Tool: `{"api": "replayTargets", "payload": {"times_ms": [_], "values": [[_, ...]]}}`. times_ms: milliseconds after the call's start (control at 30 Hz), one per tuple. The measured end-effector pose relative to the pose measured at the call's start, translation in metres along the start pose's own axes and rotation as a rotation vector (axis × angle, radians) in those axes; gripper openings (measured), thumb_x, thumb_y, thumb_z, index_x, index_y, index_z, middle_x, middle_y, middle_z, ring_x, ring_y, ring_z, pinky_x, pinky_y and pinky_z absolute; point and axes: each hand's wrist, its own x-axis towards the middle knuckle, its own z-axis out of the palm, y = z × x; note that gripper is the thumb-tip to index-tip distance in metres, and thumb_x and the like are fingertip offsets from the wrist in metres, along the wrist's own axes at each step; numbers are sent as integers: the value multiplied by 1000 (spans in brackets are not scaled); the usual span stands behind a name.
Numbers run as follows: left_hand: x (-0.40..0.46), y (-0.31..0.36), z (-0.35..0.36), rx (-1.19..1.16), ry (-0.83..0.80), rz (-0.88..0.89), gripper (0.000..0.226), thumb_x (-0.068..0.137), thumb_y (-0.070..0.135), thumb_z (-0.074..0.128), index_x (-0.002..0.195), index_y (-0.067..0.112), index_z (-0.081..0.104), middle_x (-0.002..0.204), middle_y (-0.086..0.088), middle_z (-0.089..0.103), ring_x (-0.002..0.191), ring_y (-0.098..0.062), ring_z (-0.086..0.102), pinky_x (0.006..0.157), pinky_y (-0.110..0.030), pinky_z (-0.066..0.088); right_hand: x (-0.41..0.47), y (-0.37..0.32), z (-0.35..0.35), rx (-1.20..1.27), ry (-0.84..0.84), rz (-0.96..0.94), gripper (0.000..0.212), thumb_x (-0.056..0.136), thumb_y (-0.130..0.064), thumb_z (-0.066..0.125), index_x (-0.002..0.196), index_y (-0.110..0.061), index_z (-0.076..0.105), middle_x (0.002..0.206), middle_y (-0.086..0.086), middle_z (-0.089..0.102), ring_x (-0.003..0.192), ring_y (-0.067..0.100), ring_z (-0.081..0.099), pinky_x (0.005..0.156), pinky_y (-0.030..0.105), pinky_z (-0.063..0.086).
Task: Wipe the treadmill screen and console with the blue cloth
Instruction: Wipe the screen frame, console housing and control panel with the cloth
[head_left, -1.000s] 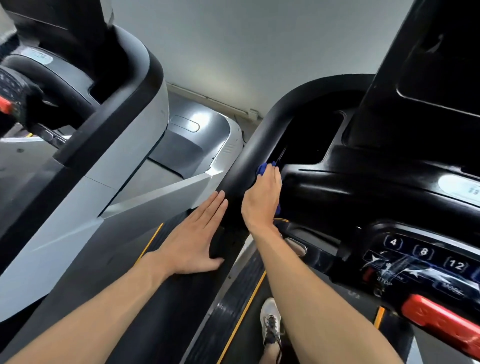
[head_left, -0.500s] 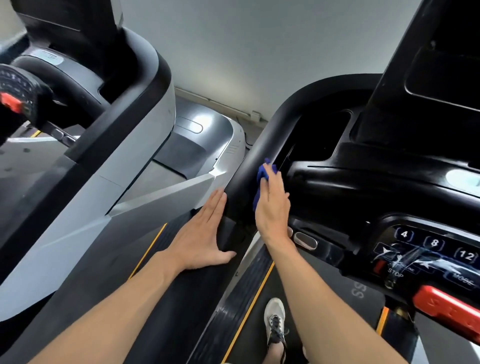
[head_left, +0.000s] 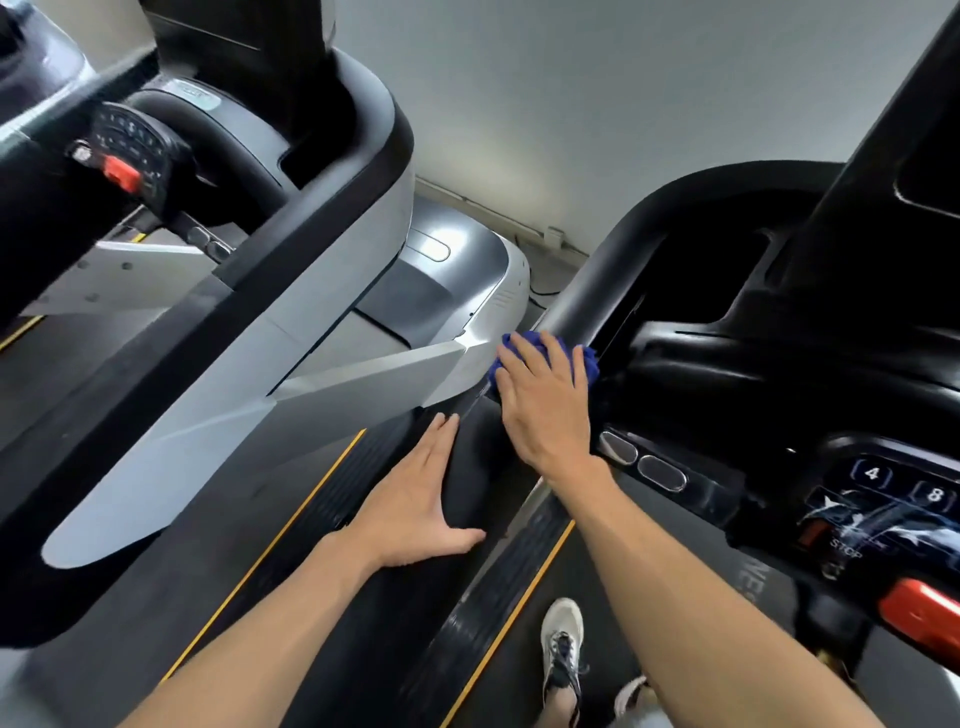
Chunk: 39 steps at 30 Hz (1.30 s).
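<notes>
My right hand (head_left: 545, 402) lies flat with straight fingers on the blue cloth (head_left: 587, 358), pressing it onto the black left handrail (head_left: 613, 270) of the treadmill. Only the cloth's edges show past my fingers. My left hand (head_left: 421, 504) rests flat and open lower on the same rail, thumb spread. The black console (head_left: 779, 384) spreads to the right, with its lit button panel (head_left: 893, 499) showing 4, 8 and STOP. The dark screen (head_left: 930, 171) rises at the top right, mostly out of frame.
A red stop bar (head_left: 924, 616) sits at the lower right. Two oval grip sensors (head_left: 641, 460) lie below the console. A second treadmill (head_left: 291, 291) with grey side rails stands to the left. My shoe (head_left: 561, 654) stands on the belt below.
My right hand has slid with the cloth from the rail's inner side over onto its top and outer side. The left hand stays on the rail. The view shifted right.
</notes>
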Motion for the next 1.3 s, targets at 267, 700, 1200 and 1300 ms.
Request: {"api": "replayTargets", "payload": {"times_ms": [267, 700, 1200, 1300], "values": [[-3, 3, 5, 10, 78, -1, 126, 71, 63, 72, 163, 18, -2, 162, 19, -12, 153, 0, -9, 126, -25, 11, -39, -11, 1, 26, -38, -210, 38, 103, -45, 38, 134, -37, 59, 147, -16, 51, 147, 16, 31, 123, 47, 12], [6, -7, 8, -120, 43, 65, 71, 97, 50, 19, 161, 27, -2, 169, 15, -2, 152, 6, -4, 127, -28, 7, -57, -53, 22, 450, 164, 339, 52, 109, -29, 24, 159, -13, 27, 169, -3, 8, 155, 18, -12, 127, 41, 4], [56, 10, 8, -66, 87, 194, 63, 102, 43, 16, 161, 24, 4, 169, 14, -2, 154, 0, -2, 127, -32, 8, -22, -27, 14, 664, 243, 365, 50, 110, -27, 31, 159, -18, 27, 167, -12, 3, 153, 9, -15, 126, 31, -3], [55, 13, 6, -54, 87, 187, 65, 100, 44, 15, 161, 24, 3, 169, 15, -4, 154, 2, -5, 126, -29, 5, 39, 16, 7, 628, 268, 379, 49, 109, -24, 29, 156, -8, 31, 168, 5, 12, 156, 20, 0, 126, 39, 0]]}}
